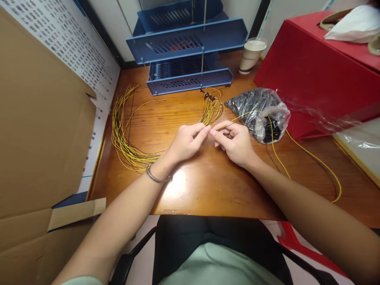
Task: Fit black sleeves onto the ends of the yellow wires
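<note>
I'm seeing a yellow wire (237,118) trailing to 2 o'clock. Right hand (236,144) is pinching it; left hand (190,140) is closing thumb to finger, meeting right's tips, contents hidden. More wires (116,130) are lying at 9 and 12. Bag (252,105) is sitting at 2, cup (251,57) at 1, rack (190,81) at 12.

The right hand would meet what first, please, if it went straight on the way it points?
The right hand would probably meet the left hand first, at its fingertips; the two look almost together, but depth leaves any gap unclear.
</note>
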`<action>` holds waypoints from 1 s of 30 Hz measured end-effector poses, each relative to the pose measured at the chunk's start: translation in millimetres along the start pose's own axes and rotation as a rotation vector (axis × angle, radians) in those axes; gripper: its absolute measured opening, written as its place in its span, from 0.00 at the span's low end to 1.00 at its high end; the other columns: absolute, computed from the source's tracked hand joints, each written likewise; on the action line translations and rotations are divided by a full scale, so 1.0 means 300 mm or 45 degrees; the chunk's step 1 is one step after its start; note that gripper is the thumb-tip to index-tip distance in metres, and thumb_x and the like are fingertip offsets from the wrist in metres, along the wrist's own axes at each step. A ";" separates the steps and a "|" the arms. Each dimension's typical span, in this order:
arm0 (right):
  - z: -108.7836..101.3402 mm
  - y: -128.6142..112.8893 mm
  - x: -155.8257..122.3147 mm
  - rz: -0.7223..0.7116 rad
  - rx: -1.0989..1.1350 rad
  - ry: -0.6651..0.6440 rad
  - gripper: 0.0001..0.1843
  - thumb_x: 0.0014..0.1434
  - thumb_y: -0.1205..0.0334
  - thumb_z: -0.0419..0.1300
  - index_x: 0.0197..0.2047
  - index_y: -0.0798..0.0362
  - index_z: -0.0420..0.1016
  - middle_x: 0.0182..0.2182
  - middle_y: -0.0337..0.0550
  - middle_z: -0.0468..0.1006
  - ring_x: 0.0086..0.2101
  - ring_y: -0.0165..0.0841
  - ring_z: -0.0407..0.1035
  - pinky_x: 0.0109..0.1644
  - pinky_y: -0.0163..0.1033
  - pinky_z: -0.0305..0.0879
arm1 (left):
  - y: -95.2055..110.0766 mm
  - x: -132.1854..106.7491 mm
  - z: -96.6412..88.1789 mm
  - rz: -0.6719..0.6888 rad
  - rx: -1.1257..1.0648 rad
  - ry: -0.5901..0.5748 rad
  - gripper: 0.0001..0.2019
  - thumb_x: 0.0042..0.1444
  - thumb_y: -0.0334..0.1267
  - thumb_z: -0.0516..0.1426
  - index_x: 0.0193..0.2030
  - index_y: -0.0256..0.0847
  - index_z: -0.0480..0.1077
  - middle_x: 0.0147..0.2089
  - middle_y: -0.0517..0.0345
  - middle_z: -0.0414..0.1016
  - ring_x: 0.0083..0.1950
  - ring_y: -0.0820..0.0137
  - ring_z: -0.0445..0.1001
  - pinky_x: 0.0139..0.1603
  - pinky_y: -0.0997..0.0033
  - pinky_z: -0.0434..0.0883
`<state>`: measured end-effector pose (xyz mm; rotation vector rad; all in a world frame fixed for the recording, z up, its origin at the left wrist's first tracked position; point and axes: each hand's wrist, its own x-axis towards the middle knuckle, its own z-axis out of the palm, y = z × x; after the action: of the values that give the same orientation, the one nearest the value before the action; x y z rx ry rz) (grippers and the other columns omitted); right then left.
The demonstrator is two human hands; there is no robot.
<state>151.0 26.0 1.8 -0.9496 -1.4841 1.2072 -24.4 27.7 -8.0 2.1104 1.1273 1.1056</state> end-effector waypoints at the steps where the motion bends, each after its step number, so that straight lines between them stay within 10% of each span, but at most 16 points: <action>1: 0.000 -0.001 0.000 0.006 -0.008 0.000 0.20 0.53 0.45 0.71 0.31 0.53 0.74 0.17 0.33 0.72 0.17 0.25 0.62 0.21 0.33 0.56 | 0.000 0.000 0.000 -0.005 0.010 0.000 0.25 0.71 0.48 0.50 0.23 0.39 0.64 0.20 0.62 0.65 0.23 0.76 0.62 0.28 0.72 0.59; 30: 0.010 0.016 -0.014 0.001 -0.145 -0.065 0.14 0.56 0.51 0.68 0.31 0.52 0.75 0.17 0.34 0.73 0.18 0.26 0.63 0.24 0.34 0.59 | 0.001 -0.003 0.000 -0.041 0.014 -0.021 0.32 0.72 0.53 0.48 0.17 0.37 0.65 0.17 0.61 0.63 0.20 0.77 0.59 0.25 0.74 0.57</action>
<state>148.9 22.2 -4.0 -1.0012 -1.6071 1.1650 -24.5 26.7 -8.3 2.0986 1.1585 1.0671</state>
